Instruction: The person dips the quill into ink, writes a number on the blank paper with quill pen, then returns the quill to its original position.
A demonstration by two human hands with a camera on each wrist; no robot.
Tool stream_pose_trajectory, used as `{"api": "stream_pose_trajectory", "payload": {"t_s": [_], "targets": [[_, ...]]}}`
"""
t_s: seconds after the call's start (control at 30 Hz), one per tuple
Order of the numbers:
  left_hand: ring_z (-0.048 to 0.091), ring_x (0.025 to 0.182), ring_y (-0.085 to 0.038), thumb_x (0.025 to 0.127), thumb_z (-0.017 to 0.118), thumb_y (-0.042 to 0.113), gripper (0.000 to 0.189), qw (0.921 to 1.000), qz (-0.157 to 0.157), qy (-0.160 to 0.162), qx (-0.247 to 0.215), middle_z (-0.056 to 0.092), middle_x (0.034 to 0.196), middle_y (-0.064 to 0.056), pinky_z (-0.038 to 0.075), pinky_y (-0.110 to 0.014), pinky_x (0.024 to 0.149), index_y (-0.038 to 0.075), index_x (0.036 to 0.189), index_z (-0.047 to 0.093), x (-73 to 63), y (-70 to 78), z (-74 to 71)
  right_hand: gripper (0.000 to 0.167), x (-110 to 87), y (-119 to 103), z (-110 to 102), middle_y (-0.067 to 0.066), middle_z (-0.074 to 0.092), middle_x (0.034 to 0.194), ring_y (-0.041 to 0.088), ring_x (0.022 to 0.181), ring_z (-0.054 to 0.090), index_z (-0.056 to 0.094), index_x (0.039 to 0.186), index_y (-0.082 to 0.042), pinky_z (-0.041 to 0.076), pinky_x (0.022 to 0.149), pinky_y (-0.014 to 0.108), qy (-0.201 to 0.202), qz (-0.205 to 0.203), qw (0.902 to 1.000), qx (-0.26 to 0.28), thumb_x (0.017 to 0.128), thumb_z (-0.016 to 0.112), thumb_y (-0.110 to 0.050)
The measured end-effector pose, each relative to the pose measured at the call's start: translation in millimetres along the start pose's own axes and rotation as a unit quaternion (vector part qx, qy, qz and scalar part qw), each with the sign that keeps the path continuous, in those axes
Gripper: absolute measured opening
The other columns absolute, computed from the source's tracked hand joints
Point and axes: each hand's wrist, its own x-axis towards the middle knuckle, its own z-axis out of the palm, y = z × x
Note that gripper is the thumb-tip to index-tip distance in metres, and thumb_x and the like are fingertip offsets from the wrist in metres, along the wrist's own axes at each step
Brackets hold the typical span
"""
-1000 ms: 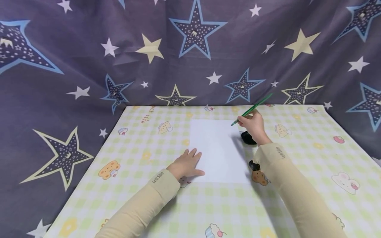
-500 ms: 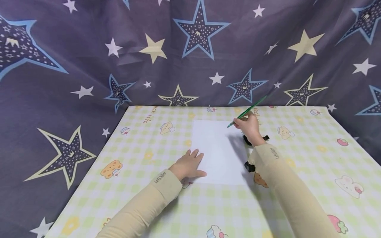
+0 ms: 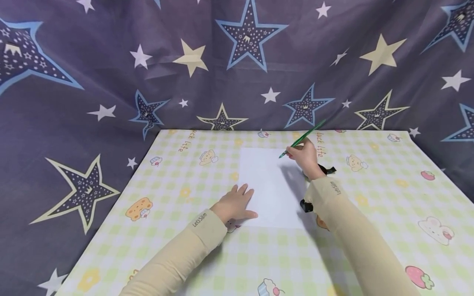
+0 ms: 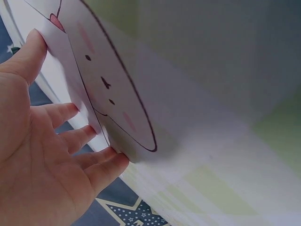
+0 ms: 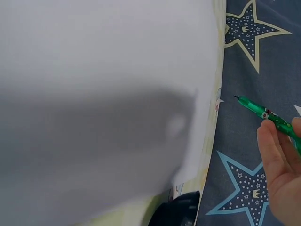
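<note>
A white sheet of paper [image 3: 266, 187] lies on the checked tablecloth, its visible surface blank. My left hand [image 3: 235, 204] rests on its lower left edge with fingers spread; in the left wrist view that hand [image 4: 51, 150] has its fingertips along the paper's edge [image 4: 63, 66]. Over the upper right part of the sheet, my right hand [image 3: 305, 155] pinches a slim green pen [image 3: 304, 137] slanting up to the right. In the right wrist view the pen's [image 5: 256, 109] dark tip stands clear of the paper, and the hand [image 5: 282, 183] is partly cut off.
Beside the paper's right edge are black objects, one behind the right wrist [image 3: 328, 169] and another near the sleeve [image 3: 306, 206], both partly hidden. A dark star-patterned curtain [image 3: 237, 82] hangs behind the table's far edge.
My right hand has moved left over the paper with the pen, exposing part of the black object behind the wrist. The left hand has stayed on the sheet; the head view shifted slightly.
</note>
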Motion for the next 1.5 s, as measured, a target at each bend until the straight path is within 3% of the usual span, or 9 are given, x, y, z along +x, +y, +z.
{"api": "stream_pose_trajectory", "payload": {"t_s": [0.23, 0.6, 1.0, 1.3, 1.5], "targets": [[0.012, 0.135, -0.038, 0.085, 0.056, 0.053, 0.081, 1.0000, -0.003, -0.006, -0.003, 0.015, 0.151, -0.013, 0.021, -0.045, 0.108, 0.011, 0.147, 0.024, 1.2, 0.2, 0.2, 0.031, 2.3, 0.3, 7.4, 0.026, 0.063, 0.097, 0.035, 0.085, 0.063, 0.044, 0.110, 0.004, 0.054, 0.075, 0.033, -0.009, 0.012, 0.9998, 0.011, 0.087, 0.061, -0.005], [0.013, 0.135, -0.038, 0.085, 0.056, 0.053, 0.081, 1.0000, -0.006, -0.007, 0.001, 0.016, 0.151, -0.012, 0.021, -0.045, 0.107, 0.010, 0.146, 0.025, 0.6, 3.0, 0.0, 0.029, 6.2, 12.8, 13.6, 0.023, 0.064, 0.096, 0.014, 0.066, 0.063, 0.045, 0.108, 0.003, 0.054, 0.068, 0.024, -0.004, 0.027, 0.9994, -0.022, 0.086, 0.062, -0.007], [0.014, 0.135, -0.039, 0.084, 0.057, 0.053, 0.081, 1.0000, -0.001, -0.003, 0.003, 0.016, 0.151, -0.013, 0.023, -0.047, 0.106, 0.011, 0.146, 0.025, 0.7, 1.7, 1.4, 0.024, 8.7, 20.4, 19.1, 0.023, 0.065, 0.095, 0.015, 0.066, 0.063, 0.047, 0.103, 0.002, 0.054, 0.068, 0.026, 0.005, 0.033, 0.9981, -0.051, 0.086, 0.062, -0.007], [0.012, 0.135, -0.039, 0.084, 0.056, 0.054, 0.082, 1.0000, -0.001, -0.002, -0.001, 0.014, 0.151, -0.013, 0.021, -0.047, 0.107, 0.011, 0.147, 0.024, 2.2, -1.1, 1.4, 0.023, 10.9, 20.6, 21.7, 0.023, 0.064, 0.097, 0.030, 0.083, 0.065, 0.047, 0.103, 0.001, 0.053, 0.070, 0.027, -0.002, 0.032, 0.9983, -0.049, 0.086, 0.060, -0.007], [0.012, 0.135, -0.039, 0.085, 0.056, 0.054, 0.082, 1.0000, -0.004, -0.003, -0.002, 0.014, 0.151, -0.013, 0.020, -0.046, 0.107, 0.010, 0.147, 0.023, 2.9, -2.6, 0.7, 0.021, 9.4, 16.9, 23.1, 0.020, 0.066, 0.089, 0.025, 0.074, 0.065, 0.048, 0.100, 0.001, 0.053, 0.070, 0.028, 0.004, 0.024, 0.9985, -0.050, 0.085, 0.060, -0.006]]}}
